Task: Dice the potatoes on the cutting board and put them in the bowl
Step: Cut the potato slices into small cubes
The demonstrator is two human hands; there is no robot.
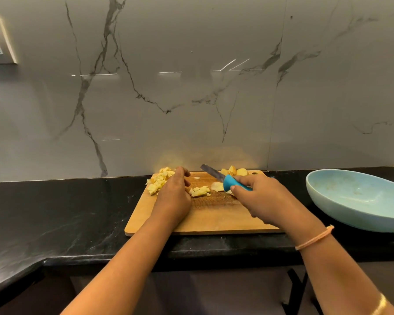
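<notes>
Wooden cutting board (205, 221) on a black stone countertop (66, 212), mid-way through a dicing job: the person's right hand (264, 201) is wrapped tightly round the blue handle of a small knife (223, 179), thumb and fingers closed on it. The blade is angled away and to the left, lifted just clear of the wood, apparently poised between cuts. The left hand (173, 196) rests on the board with its fingers bent downward and its back to the camera. It sits between a larger heap of diced potato (158, 180) at the far left corner and a smaller heap of dice (199, 191) just beside its knuckles. Whether it pins or pinches a piece cannot be told, as the fingertips are hidden. The finished dice look pushed aside to keep the middle of the board free for cutting. A pale potato slice (217, 186) lies by the knife handle, and uncut potato chunks (233, 171) wait at the far right edge. The pale blue bowl (350, 214) stands on the counter to the right, apart from the board, with no potato visible in it.
</notes>
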